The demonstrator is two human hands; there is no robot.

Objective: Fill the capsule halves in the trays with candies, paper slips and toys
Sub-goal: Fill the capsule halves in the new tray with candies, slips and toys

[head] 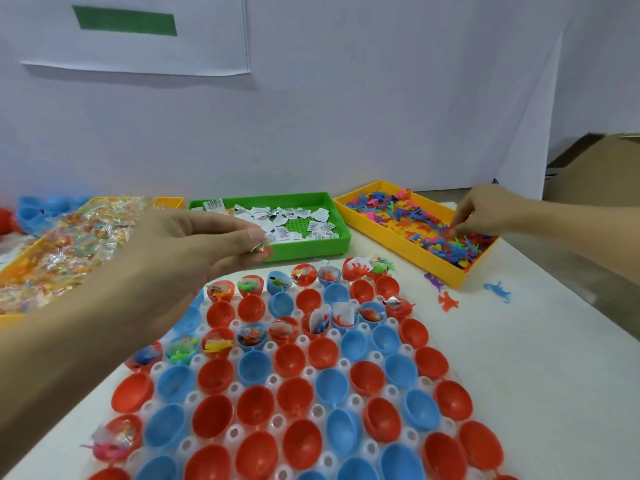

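Capsule halves (298,386), red and blue, open side up in clear tray (408,434) on white table (540,358). Far rows mostly filled with wrapped sweets, slips, small toys; near rows mostly bare, one filled half at near left edge. Left hand (194,244) above far left of clear tray, fingers curled, thumb and fingertips pinching clear-wrapped candy (260,249). Right hand (485,209) over yellow toy tray (433,261) at far right, fingertips bunched down in heap of toys (415,216); cannot tell which toy pinched, if any. Green tray (311,245) with paper slips (294,220) in middle, beyond capsule halves. Yellow candy tray (169,201) at far left, heaped with candies (69,244). Three loose toys (448,301) on table just beside toy tray. Cardboard box (595,168) behind at far right. White sheet with green bar (124,20) on wall.
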